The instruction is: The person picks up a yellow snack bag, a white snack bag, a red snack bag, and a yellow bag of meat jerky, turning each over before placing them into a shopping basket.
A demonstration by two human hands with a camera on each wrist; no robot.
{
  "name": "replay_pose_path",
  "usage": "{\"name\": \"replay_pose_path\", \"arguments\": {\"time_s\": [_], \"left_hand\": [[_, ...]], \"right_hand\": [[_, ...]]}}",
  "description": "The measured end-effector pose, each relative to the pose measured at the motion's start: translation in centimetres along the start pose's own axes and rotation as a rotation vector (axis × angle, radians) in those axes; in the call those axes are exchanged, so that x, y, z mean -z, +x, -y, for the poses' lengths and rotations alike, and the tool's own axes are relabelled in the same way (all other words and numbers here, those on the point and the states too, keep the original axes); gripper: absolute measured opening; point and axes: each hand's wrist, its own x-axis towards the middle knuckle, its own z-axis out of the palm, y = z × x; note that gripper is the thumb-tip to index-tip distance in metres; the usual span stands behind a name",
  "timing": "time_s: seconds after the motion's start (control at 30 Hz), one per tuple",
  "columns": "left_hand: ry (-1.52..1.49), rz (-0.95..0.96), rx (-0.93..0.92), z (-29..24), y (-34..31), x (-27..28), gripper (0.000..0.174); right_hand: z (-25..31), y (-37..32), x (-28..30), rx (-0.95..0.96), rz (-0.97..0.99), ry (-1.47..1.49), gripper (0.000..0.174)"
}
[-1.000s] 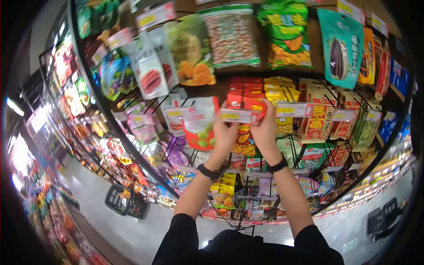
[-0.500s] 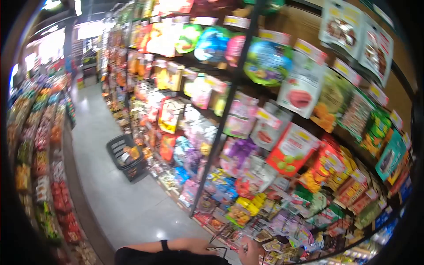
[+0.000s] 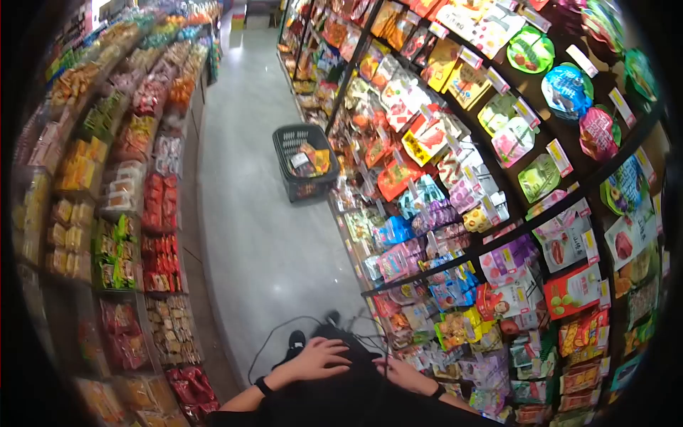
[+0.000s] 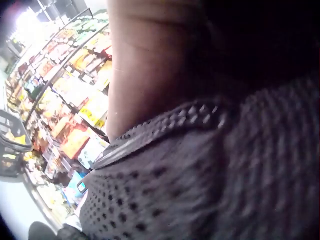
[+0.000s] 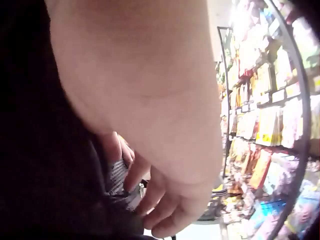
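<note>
In the head view my left hand point(image 3: 320, 359) lies low in front of the dark clothing, fingers spread and holding nothing. My right hand point(image 3: 404, 375) hangs to its right, close to the clothing and a thin black cable point(image 3: 277, 333). The right wrist view shows the right hand point(image 5: 172, 192) with loosely bent fingers and nothing between them. Skin near the wrist and grey perforated fabric point(image 4: 145, 190) fill the left wrist view, which hides the left fingers. Ahead on the floor stands a black shopping basket point(image 3: 290, 142) with a few packaged goods point(image 3: 311, 161) inside.
A rack of hanging snack bags point(image 3: 434, 142) lines the right side, with a dark curved frame bar point(image 3: 491, 245). Along the left runs a sloping counter of packaged goods point(image 3: 121, 185). Grey aisle floor point(image 3: 249, 213) stretches between them.
My hands have left the red packets on the rack and dropped in front of my body. The view has swung left from the rack to the aisle, bringing the basket nearer the centre.
</note>
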Motion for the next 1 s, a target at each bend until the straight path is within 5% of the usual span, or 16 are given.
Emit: {"name": "replay_pose_path", "arguments": {"time_s": [0.07,0.13,0.17,0.2,0.3,0.37,0.4,0.43,0.5,0.53,0.6,0.73,1.0], "left_hand": [[-0.099,-0.14,0.062,0.8,-0.9,2.2,0.03],[-0.315,-0.285,0.219,1.1,-3.2,5.1,0.025],[-0.449,-0.339,0.315,1.5,-3.4,7.0,0.023],[-0.522,-0.438,0.476,2.7,-4.7,7.3,0.022],[-0.558,-0.667,0.704,7.7,-9.1,7.6,0.025],[-0.862,-0.584,0.752,21.0,-19.1,5.6,0.031],[-0.81,-0.587,0.618,28.9,-24.0,3.1,0.033],[-0.756,-0.557,0.9,25.6,-22.9,4.1,0.034],[-0.705,-0.559,1.042,20.7,-18.8,4.9,0.035],[-0.751,-0.51,1.085,22.1,-19.7,5.3,0.033],[-0.868,-0.442,1.175,25.4,-20.7,3.9,0.029],[-0.763,-0.446,1.316,26.3,-19.9,2.0,0.031],[-0.771,-0.257,1.311,23.0,-18.6,1.3,0.039]], "right_hand": [[-2.9,0.4,1.7,0.076,-0.038,-0.069,0.032],[-11.1,-0.2,-0.7,-0.097,-0.166,0.138,0.031],[-8.4,-0.2,2.9,0.003,-0.294,-0.093,0.031],[-7.5,-1.5,5.2,-0.235,-0.158,-0.088,0.031],[-11.4,-3.1,5.6,-0.004,-0.463,-0.216,0.024],[-12.6,-4.3,6.0,-0.161,-0.416,-0.292,0.024],[-12.7,-5.0,4.7,-0.237,-0.377,-0.314,0.024],[-13.1,-5.5,4.2,-0.249,-0.386,-0.285,0.025],[-14.0,-7.0,3.5,-0.276,-0.378,-0.236,0.027],[-14.5,-7.7,2.4,-0.218,-0.49,-0.213,0.027],[-12.9,-9.4,2.6,-0.319,-0.371,-0.214,0.026],[-15.8,-12.6,-0.4,-0.374,-0.435,-0.247,0.023],[-16.1,-15.3,-4.8,-0.472,-0.356,-0.092,0.022]]}}
